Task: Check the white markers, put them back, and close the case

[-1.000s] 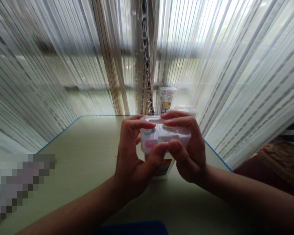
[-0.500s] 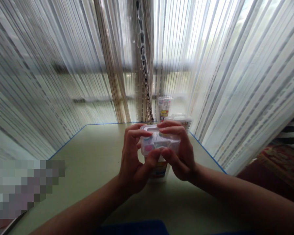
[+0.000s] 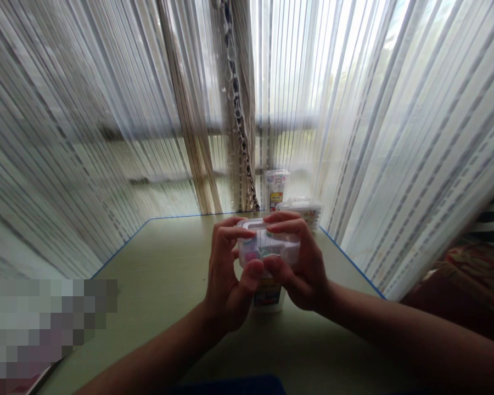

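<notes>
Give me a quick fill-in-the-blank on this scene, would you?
1. The left hand and right hand together hold a ____ plastic box.
2. The table top is ____.
3. The table's far edges are lined in ____.
4. Sheer ____ hang behind the table.

Answers: clear; green; blue; curtains.

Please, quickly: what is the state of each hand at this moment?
Left hand: grip closed, holding the clear plastic box.
Right hand: grip closed, holding the same box.
</notes>
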`<state>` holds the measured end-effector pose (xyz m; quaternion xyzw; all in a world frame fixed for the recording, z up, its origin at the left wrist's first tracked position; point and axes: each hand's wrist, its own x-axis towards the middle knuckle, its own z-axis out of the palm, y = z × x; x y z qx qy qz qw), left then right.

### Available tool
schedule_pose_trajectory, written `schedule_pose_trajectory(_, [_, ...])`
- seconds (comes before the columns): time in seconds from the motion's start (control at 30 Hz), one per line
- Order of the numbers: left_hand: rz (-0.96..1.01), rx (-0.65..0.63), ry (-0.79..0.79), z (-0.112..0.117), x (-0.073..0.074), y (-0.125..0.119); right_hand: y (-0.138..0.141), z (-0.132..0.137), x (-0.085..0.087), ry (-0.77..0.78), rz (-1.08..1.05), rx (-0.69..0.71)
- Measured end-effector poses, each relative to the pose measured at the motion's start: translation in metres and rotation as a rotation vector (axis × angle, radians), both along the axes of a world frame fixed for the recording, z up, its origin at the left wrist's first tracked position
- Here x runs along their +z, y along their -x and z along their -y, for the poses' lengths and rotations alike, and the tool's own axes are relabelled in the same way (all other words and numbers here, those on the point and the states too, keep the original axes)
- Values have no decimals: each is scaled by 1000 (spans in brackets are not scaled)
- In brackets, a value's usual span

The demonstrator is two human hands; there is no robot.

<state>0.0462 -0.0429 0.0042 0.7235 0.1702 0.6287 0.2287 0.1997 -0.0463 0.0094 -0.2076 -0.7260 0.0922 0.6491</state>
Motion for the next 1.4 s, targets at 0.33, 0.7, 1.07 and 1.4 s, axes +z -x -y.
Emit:
schedule_pose_trajectory(0.33, [-43, 92, -10, 1, 1, 0, -9, -3, -5, -3, 37, 79])
schedule_pose_trajectory(0.7, [-75, 80, -24, 2, 1, 1, -7, -2, 0, -58, 72, 31])
schedule_pose_trajectory(1.07, [-59, 48, -13, 2, 2, 1, -8, -3, -2, -35, 53, 71])
schedule_pose_trajectory(1.4, [-39, -13, -9, 3, 3, 2, -9, -2, -3, -4, 41, 107])
